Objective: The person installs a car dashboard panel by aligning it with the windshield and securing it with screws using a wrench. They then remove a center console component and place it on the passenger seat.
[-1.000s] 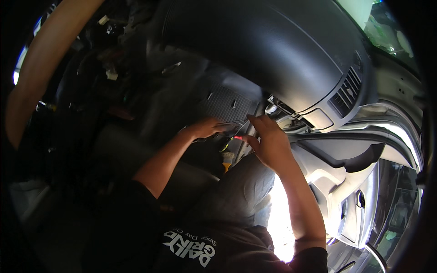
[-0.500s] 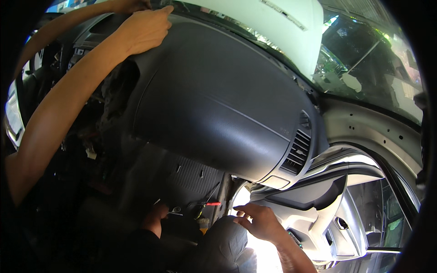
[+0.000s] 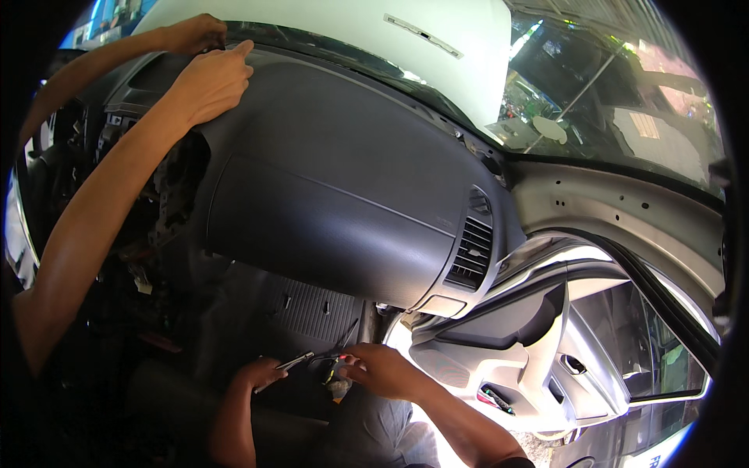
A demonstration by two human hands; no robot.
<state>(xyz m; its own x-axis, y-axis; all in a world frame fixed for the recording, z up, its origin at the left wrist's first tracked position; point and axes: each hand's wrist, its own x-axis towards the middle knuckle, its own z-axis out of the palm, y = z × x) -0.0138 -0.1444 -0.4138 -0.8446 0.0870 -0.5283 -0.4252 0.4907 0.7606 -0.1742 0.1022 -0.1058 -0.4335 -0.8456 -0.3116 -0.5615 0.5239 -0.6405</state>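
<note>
My left hand sits low in the footwell under the dark dashboard, closed around a slim metal tool that points right. Close beside it, my right hand pinches a small wired part with a red spot on it, and dark wires loop between the two hands. A yellowish piece hangs just below that part. Both hands are in front of the ribbed lower panel beneath the dashboard.
A co-worker's two arms come in from the left, with their hands on the dashboard's top edge by the windscreen. An air vent sits at the dashboard's right end. The open door with its grey trim is on the right. Exposed wiring shows at the left.
The view has tilted up from the footwell to the whole dashboard. My hands now sit lower in the picture, still together on the tool and wires. The co-worker's hands have reached the dashboard's top.
</note>
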